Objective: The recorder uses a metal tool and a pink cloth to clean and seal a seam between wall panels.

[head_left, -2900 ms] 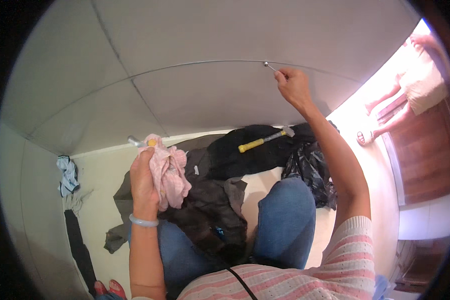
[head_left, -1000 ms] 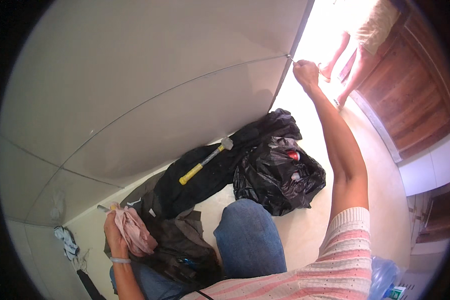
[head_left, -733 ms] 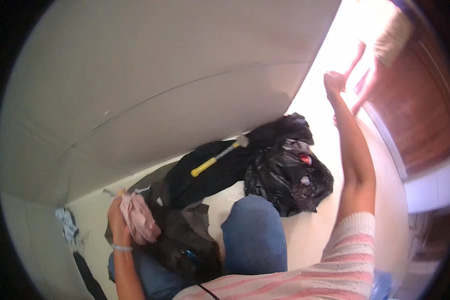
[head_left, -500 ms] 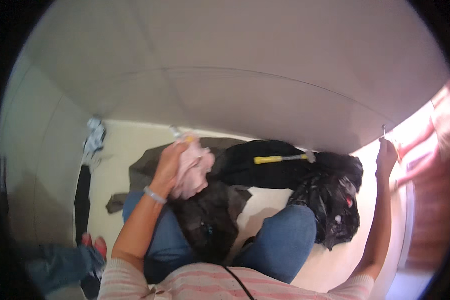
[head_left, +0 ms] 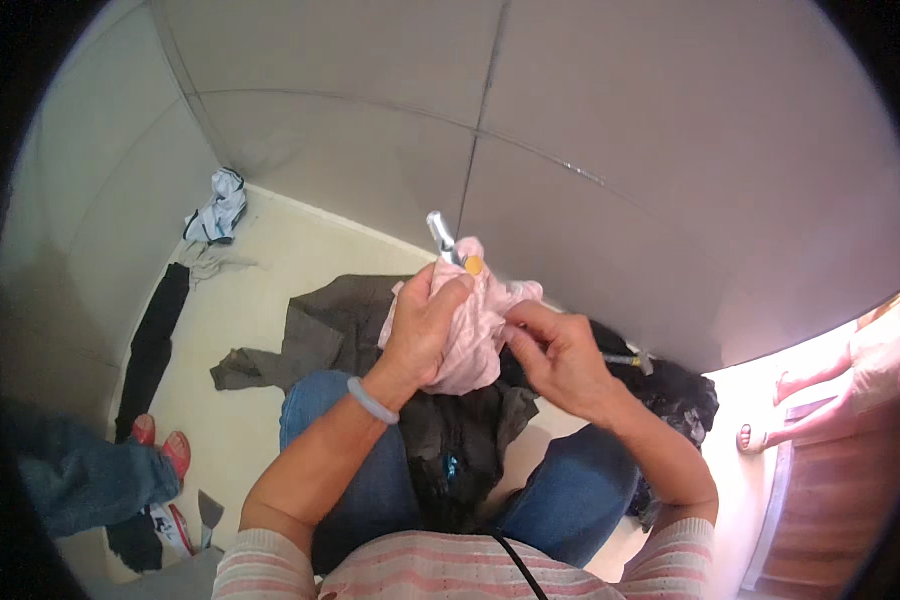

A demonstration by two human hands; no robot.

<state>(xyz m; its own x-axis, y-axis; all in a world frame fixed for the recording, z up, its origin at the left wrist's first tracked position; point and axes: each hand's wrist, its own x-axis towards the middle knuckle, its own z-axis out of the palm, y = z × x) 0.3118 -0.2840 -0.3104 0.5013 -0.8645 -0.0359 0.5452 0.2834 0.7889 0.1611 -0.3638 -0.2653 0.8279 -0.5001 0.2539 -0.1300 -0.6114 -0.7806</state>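
Observation:
My left hand (head_left: 425, 325), with a grey band at its wrist, is closed round a crumpled pink cloth (head_left: 475, 350). From the top of the cloth stick out a shiny silver rod-like piece (head_left: 439, 230) and a round orange-yellow piece (head_left: 473, 265); the rest of them is hidden in the folds. My right hand (head_left: 560, 360) pinches the cloth's right edge between thumb and fingers. Under both hands a dark grey garment (head_left: 340, 325) lies spread on the floor and between my knees. Behind my right hand the hammer (head_left: 642, 362) shows only in part, on black cloth.
A grey panelled wall (head_left: 610, 230) rises just beyond my hands. Black plastic (head_left: 692, 400) lies at right. Along the left wall are a white-and-blue cloth (head_left: 220, 205), a black cloth strip (head_left: 155, 320) and a scraper (head_left: 209, 512). One person's red shoes (head_left: 175, 452) and another's sandalled foot (head_left: 755, 437) flank me.
My right hand has come from the wall's far right edge, where a small metal tip showed above it, to the pink cloth. My left hand has moved rightward with the cloth. The view has turned.

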